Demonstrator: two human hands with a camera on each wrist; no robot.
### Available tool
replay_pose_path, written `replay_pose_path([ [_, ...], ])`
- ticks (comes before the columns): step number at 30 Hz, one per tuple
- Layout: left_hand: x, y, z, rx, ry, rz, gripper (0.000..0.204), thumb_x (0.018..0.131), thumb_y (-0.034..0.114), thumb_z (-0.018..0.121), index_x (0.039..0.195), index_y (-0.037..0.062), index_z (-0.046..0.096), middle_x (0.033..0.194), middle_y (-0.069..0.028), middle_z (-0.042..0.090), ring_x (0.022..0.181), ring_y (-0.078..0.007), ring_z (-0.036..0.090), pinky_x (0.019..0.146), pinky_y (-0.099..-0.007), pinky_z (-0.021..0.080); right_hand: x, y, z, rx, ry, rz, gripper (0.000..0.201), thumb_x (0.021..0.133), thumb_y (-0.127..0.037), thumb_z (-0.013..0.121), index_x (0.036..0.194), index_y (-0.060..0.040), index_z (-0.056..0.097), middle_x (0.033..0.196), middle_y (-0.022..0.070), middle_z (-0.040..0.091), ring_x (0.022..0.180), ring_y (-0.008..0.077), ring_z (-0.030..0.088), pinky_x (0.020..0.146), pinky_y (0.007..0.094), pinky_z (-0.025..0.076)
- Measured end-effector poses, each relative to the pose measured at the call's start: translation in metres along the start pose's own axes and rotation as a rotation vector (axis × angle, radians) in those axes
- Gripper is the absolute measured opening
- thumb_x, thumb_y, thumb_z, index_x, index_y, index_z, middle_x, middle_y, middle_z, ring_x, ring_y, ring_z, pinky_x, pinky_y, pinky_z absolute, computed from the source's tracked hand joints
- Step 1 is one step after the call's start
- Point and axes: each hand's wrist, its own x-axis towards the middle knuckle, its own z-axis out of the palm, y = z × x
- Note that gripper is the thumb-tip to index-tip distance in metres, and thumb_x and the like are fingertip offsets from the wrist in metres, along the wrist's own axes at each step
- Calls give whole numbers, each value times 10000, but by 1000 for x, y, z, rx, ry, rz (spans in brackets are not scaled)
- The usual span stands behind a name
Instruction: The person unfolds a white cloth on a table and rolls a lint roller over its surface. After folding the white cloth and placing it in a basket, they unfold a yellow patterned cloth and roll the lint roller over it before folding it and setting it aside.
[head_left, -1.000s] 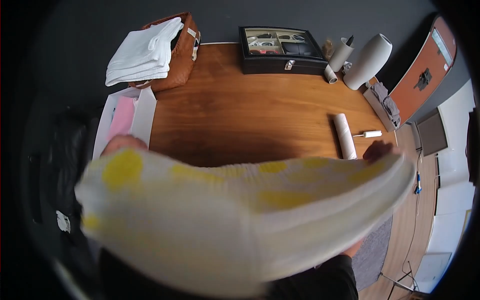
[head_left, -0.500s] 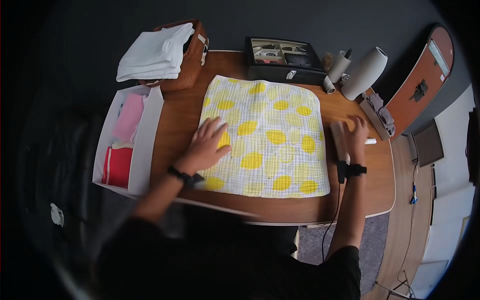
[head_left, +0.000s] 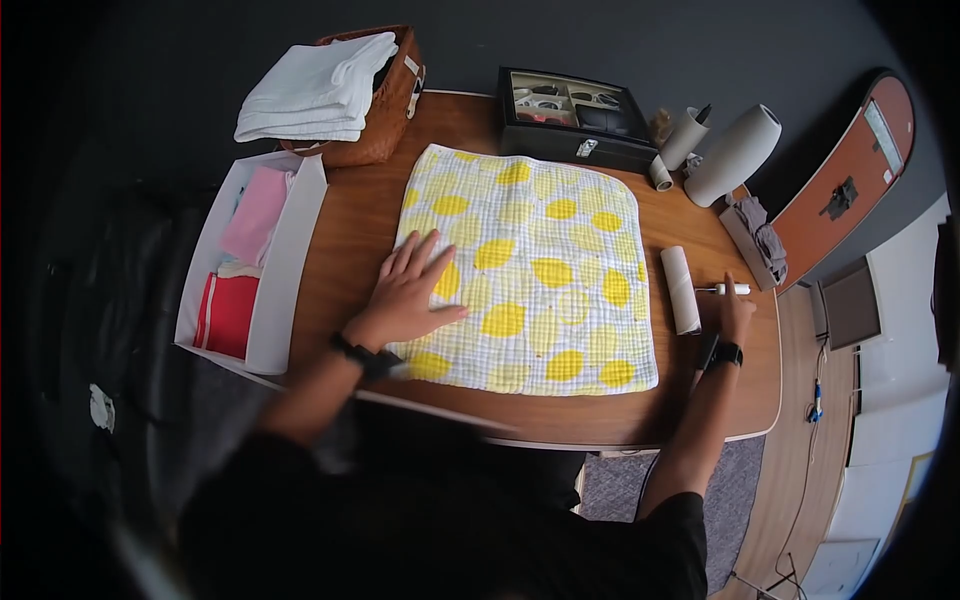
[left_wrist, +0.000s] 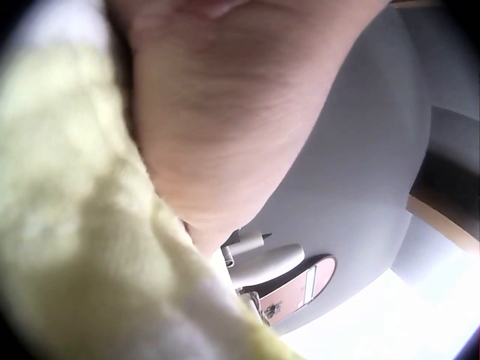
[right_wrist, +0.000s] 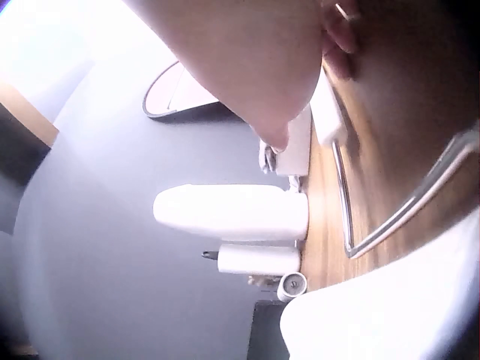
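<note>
A square cloth with yellow lemon prints (head_left: 520, 275) lies spread on the wooden table, its far right corner rounded. On its left edge rests my left hand (head_left: 402, 300), palm down with fingers spread. The left wrist view shows the heel of that hand (left_wrist: 217, 112) against the cloth (left_wrist: 75, 195). Right of the cloth lies a lint roller (head_left: 681, 290), a white roll on a bent wire with a white handle (right_wrist: 325, 112). My right hand (head_left: 738, 318) is at this handle, one finger stretched along it in the head view, thumb apart from it in the right wrist view.
At left, a white box (head_left: 285, 260) holds folded pink and red cloths. Behind it, folded white towels (head_left: 315, 90) top a brown basket (head_left: 385, 130). A black glasses case (head_left: 580, 120), a white vase (head_left: 735, 155) and a small box of grey cloth (head_left: 755, 240) line the back.
The lemon cloth, held up and blurred at first, came down flat onto the table. My left hand stayed on its edge while my right hand moved toward me, to the roller's handle.
</note>
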Motion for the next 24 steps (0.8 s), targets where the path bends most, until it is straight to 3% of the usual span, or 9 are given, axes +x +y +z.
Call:
replay_pose_path([
  [2, -2, 2, -3, -21, -13, -6, 981, 939, 674, 690, 1659, 70, 408, 1771, -216, 223, 1648, -440, 148, 1303, -604, 166, -29, -45, -4, -135, 19, 37, 1009, 793, -632, 851, 1462, 52, 533, 1428, 274, 663, 1402, 408, 595, 1157, 502, 450],
  [6, -15, 17, -11, -18, 0, 109, 955, 940, 668, 686, 1655, 91, 424, 1774, -210, 219, 1643, -458, 156, 1303, -602, 179, 26, -36, 19, -59, -165, -122, 570, 856, -372, 809, 1237, 25, 661, 1100, 231, 768, 1091, 372, 760, 929, 438, 585],
  [9, -40, 42, 1, -24, -21, 176, 904, 957, 661, 661, 1643, 110, 454, 1767, -201, 257, 1626, -468, 206, 1297, -598, 201, 33, -49, 22, 674, -351, 76, 415, 929, -283, 782, 1173, 36, 680, 929, 78, 710, 867, 148, 716, 758, 312, 549],
  [12, -58, 60, 6, 73, 134, 222, 848, 978, 650, 626, 1637, 139, 475, 1742, -184, 344, 1598, -443, 296, 1275, -589, 243, -85, -154, -51, 1132, -424, -58, 222, 1008, -238, 740, 985, -25, 681, 779, -17, 572, 696, 84, 565, 659, 273, 465],
  [14, -61, 59, 4, 51, 154, 231, 848, 979, 648, 620, 1644, 146, 465, 1738, -177, 361, 1596, -426, 311, 1263, -583, 268, -161, -220, -78, 1152, -330, -235, 300, 1051, -269, 721, 864, -75, 591, 751, -38, 474, 647, 90, 433, 653, 277, 422],
  [16, -61, 60, 2, 19, 157, 241, 818, 986, 617, 629, 1623, 124, 483, 1713, -184, 388, 1583, -423, 331, 1258, -579, 285, -209, -244, -94, 1188, -285, -451, 285, 1055, -223, 704, 835, -91, 579, 743, -15, 522, 629, 88, 432, 629, 267, 394],
  [19, -49, 44, 7, -471, 88, 166, 750, 981, 518, 688, 1566, 80, 521, 1644, -202, 448, 1533, -437, 389, 1240, -568, 326, -260, -250, -89, 1288, -333, -665, 297, 1063, -211, 681, 810, -98, 574, 740, -9, 545, 632, 90, 440, 616, 274, 389],
  [22, -14, 32, -4, -458, 243, 183, 422, 998, 138, 715, 1378, 14, 581, 1412, -212, 565, 1330, -398, 568, 1126, -475, 474, -314, -220, -59, 1249, -600, -923, 307, 1061, -188, 642, 811, -75, 505, 806, 23, 534, 739, 145, 505, 781, 349, 484],
  [24, 15, 33, -16, -953, 255, -145, 271, 1036, 68, 634, 1298, 14, 590, 1297, -191, 619, 1175, -333, 654, 1019, -428, 533, -352, -202, -41, 691, -687, -1009, 292, 1012, -131, 687, 772, -36, 551, 781, 88, 610, 772, 234, 608, 780, 376, 518],
])
